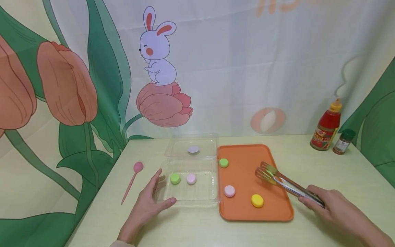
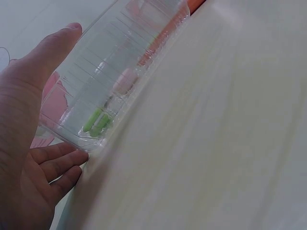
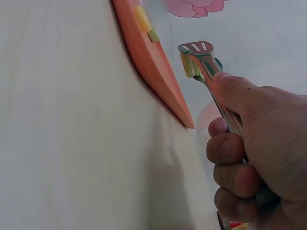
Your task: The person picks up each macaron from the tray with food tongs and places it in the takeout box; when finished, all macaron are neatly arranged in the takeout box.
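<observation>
My right hand grips metal tongs by the handles, above the right part of an orange tray. Between the slotted tips of the tongs is a yellow-green macaron, partly covered by them. On the tray lie a green macaron, a pink macaron and a yellow macaron. My left hand rests at the left corner of an open clear plastic box, thumb and fingers spread and fairly straight. Inside the box sit another green macaron and another pink macaron.
A pink spoon lies left of the box. At the back right stand a red sauce bottle and a small spice jar with a green lid. A printed curtain hangs behind the table.
</observation>
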Available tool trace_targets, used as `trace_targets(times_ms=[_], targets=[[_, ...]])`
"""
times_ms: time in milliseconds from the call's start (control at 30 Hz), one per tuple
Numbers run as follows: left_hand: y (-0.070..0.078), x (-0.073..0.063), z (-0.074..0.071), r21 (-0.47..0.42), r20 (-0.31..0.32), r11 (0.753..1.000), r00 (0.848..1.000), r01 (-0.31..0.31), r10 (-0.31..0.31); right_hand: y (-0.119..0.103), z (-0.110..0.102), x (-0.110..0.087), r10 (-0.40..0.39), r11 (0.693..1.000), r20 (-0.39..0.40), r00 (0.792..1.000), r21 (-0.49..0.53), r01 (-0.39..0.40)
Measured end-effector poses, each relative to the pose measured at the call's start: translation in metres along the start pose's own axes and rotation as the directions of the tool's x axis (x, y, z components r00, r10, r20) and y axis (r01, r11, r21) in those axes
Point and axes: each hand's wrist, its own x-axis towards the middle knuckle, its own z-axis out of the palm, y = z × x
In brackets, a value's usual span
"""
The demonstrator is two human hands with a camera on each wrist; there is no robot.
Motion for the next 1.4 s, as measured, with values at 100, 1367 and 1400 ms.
trace_targets(times_ms=[100,1367,1400], targets=[[0.000,-0.001,0.000,-0.005,-0.001,1.000,1.000,0.000,0.000,-0.005,-0.004,0.005,-0.061,0.998,-0.054,0.997,-0.002,0.061],[-0.004,0.000,-0.001,-0.020,-0.010,1.000,1.000,-0.008,0.008,-0.128,-0.008,0.110,-0.390,0.921,0.195,0.900,0.081,0.381],[-0.003,0.000,-0.001,-0.020,-0.011,1.000,1.000,-0.010,0.010,-0.130,-0.008,0.112,-0.390,0.921,0.210,0.897,0.080,0.382]])
